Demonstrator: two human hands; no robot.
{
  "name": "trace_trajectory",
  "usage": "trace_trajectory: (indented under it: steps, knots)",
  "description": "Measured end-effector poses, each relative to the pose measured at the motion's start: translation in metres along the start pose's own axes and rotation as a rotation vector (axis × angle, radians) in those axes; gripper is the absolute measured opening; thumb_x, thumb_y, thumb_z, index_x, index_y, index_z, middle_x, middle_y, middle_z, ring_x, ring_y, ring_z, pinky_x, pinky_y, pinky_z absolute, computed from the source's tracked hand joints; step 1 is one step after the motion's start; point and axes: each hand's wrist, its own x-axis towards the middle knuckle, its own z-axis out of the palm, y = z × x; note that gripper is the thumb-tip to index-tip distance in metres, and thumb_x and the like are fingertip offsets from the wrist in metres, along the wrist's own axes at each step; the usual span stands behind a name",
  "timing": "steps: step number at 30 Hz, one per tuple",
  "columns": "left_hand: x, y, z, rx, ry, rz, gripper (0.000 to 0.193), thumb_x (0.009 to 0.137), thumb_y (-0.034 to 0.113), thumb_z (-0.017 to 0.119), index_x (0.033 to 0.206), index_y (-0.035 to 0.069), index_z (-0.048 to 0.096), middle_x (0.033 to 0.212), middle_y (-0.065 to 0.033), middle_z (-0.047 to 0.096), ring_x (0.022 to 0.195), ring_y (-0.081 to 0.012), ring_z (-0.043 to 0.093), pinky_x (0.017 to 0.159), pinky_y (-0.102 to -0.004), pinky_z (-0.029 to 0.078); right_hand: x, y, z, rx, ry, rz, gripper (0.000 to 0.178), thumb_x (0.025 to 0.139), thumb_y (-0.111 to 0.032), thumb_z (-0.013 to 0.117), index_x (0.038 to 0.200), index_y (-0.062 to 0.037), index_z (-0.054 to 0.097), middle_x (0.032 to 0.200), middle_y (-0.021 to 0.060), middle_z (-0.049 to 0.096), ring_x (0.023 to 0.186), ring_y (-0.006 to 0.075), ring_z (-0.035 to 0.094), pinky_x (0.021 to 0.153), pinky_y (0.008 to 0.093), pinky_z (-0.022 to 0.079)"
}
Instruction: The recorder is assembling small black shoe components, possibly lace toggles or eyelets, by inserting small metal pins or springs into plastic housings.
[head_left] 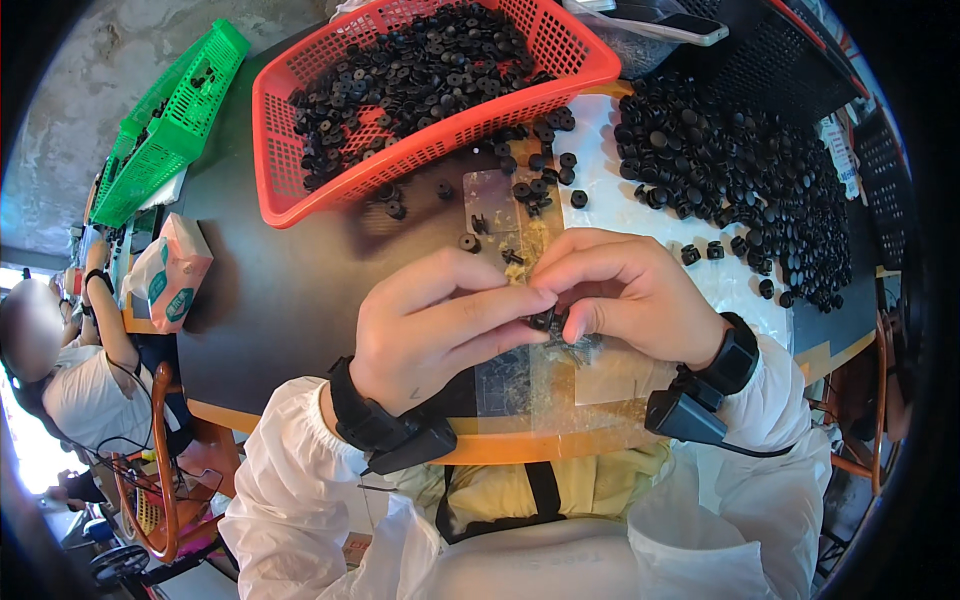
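Observation:
Near the table's front edge my left hand [435, 325] and my right hand [640, 295] meet, fingertips pinched together. Between them shows a small black plastic part [543, 320], mostly hidden by the fingers. Which hand bears more of it I cannot tell. Just beyond my fingers, a small black clip-like piece [512, 257] lies on a strip of yellowed clear tape [540, 232]. A round black piece [469, 242] rests near my left hand. To the right, a big heap of black round-headed parts [720, 170] spreads over a white sheet [600, 140].
A red plastic basket [440, 130] full of black round pieces stands at the back. At the left are a green basket [185, 125] and a tissue pack [172, 275]. A phone [690, 28] lies at the back right. Another person [90, 390] sits at far left.

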Motion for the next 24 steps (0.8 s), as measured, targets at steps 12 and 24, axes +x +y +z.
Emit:
trace_trajectory:
  steps: [12, 24]
  knots:
    - [-0.005, -0.002, -0.009, 0.065, -0.156, 0.151, 0.035, 0.064, 0.01, 0.082, 0.097, 0.007, 0.072, 0.072, -0.0018, 0.064, 0.058, -0.0164, 0.062, 0.05, -0.0273, 0.049, 0.002, 0.004, 0.008, -0.201, 0.008, -0.114, 0.024, 0.072, 0.003, 0.072, 0.096, -0.0025, 0.072, 0.088, 0.0058, 0.066, 0.081, 0.0138, 0.063, 0.072, 0.0258, 0.049]
    - [0.005, -0.004, 0.0, 0.18, 0.091, 0.027, 0.034, 0.066, 0.007, 0.08, 0.098, 0.007, 0.07, 0.086, -0.0062, 0.058, 0.075, -0.0218, 0.057, 0.066, -0.0305, 0.048, -0.002, -0.018, -0.093, -1.643, 0.73, -0.388, 0.025, 0.076, -0.016, 0.072, 0.1, -0.0089, 0.071, 0.094, 0.0054, 0.065, 0.089, 0.028, 0.057, 0.081, 0.0367, 0.047]
